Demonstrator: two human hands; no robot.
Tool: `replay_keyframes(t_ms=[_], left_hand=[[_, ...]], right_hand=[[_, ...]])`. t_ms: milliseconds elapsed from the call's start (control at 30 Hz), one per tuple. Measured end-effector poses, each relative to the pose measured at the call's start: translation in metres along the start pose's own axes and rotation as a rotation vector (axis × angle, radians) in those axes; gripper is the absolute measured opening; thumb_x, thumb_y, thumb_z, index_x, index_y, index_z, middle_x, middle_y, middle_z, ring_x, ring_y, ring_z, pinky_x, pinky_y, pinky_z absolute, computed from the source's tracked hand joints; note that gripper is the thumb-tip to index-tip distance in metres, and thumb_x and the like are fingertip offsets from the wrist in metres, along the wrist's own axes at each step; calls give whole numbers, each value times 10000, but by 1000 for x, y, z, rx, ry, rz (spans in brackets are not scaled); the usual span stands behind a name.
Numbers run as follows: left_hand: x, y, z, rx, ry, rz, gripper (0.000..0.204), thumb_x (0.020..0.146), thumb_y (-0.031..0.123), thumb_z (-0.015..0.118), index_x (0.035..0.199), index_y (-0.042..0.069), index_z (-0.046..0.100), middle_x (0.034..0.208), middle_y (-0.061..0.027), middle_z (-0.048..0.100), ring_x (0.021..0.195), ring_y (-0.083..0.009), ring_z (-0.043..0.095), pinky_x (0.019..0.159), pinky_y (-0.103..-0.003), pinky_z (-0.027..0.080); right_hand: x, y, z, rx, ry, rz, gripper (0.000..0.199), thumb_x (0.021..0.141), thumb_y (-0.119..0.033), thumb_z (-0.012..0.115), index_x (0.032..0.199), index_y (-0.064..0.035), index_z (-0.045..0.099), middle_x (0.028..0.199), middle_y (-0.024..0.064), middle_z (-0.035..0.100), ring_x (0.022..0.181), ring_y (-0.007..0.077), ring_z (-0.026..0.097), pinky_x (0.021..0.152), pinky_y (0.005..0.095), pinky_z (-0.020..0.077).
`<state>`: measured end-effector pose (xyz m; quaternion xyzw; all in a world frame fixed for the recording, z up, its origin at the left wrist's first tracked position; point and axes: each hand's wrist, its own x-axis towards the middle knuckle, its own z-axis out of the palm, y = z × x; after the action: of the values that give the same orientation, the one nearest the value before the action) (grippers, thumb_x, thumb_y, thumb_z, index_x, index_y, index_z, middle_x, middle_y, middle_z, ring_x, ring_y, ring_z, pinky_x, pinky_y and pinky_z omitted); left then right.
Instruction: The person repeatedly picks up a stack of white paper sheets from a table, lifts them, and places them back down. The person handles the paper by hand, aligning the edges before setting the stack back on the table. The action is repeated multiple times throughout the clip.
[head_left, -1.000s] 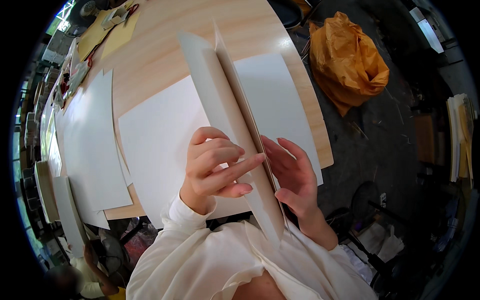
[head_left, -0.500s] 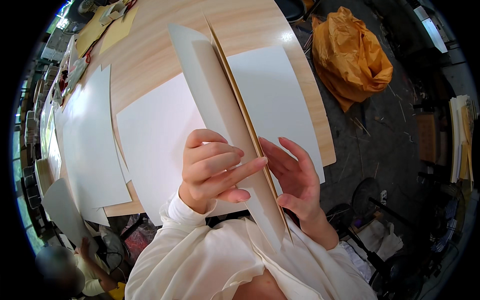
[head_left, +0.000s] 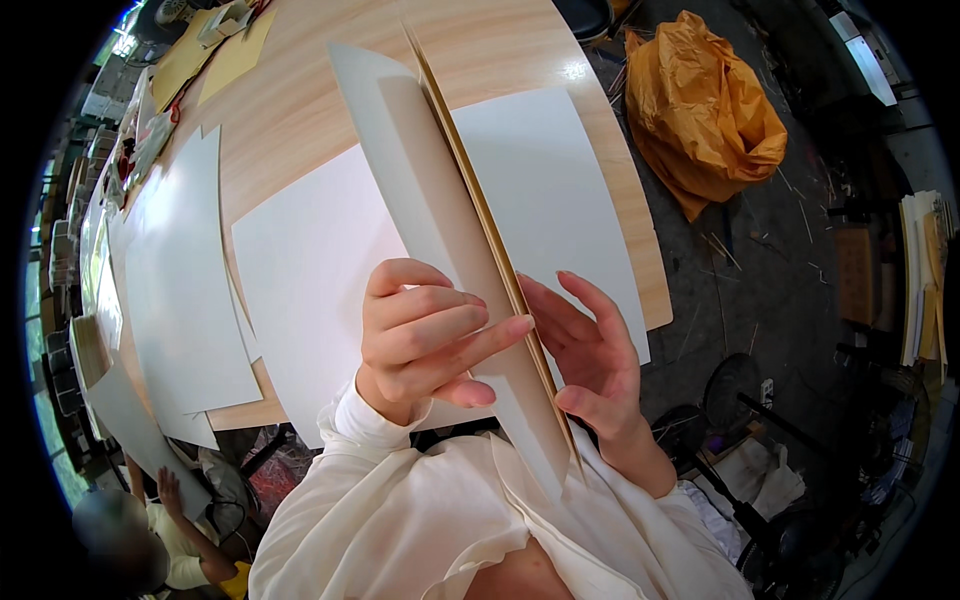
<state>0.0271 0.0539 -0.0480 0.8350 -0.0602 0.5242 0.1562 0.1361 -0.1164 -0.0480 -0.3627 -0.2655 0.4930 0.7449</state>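
Over the wooden table (head_left: 330, 90), a folded board (head_left: 440, 230) stands on edge, pale on the outside and brown along its inner fold, reaching from the person's chest up across the tabletop. Large white sheets (head_left: 300, 270) lie flat beneath it, more to the left. An orange bag (head_left: 705, 120) slumps on the floor. Left hand (head_left: 425, 340) grips the board's face with curled fingers; right hand (head_left: 590, 360) presses its other side, fingers spread.
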Motion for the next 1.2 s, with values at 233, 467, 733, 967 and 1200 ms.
replay_keyframes(t_ms=[233,467,733,967,1200], left_hand=[[-1,1,0,6,3,-1,512,980,508,437,908,135,781,922,0,531,620,-114,540,657,-280,427],[3,7,-1,16,-21,-75,470,973,492,449,911,164,781,892,0,530,682,-138,538,674,-288,425],[-2,9,12,51,-37,-48,601,1003,515,316,662,103,591,744,-10,619,840,-231,620,886,-389,405],[5,9,22,-27,39,1,623,1003,545,294,621,87,473,608,-20,543,604,-195,572,802,-410,472],[4,1,20,5,25,77,608,1016,500,319,714,77,635,602,2,481,586,-175,528,664,-354,437]], right_hand=[[0,-1,-1,14,-5,2,860,794,-124,735,1467,8,217,1465,280,349,1380,329,351,1151,440,235],[-2,1,-1,-4,-38,3,844,800,-95,711,1470,11,210,1482,243,346,1388,305,343,1150,426,236],[-2,-7,4,-310,-118,-2,745,851,-96,658,1462,21,248,1441,203,420,1365,284,385,1122,382,275],[14,14,-84,-1837,588,306,603,926,-322,590,1381,21,393,1414,233,429,1348,379,371,1075,514,319],[13,22,-86,-1896,516,364,637,912,-350,599,1385,19,384,1424,236,417,1374,410,316,1106,574,240]])
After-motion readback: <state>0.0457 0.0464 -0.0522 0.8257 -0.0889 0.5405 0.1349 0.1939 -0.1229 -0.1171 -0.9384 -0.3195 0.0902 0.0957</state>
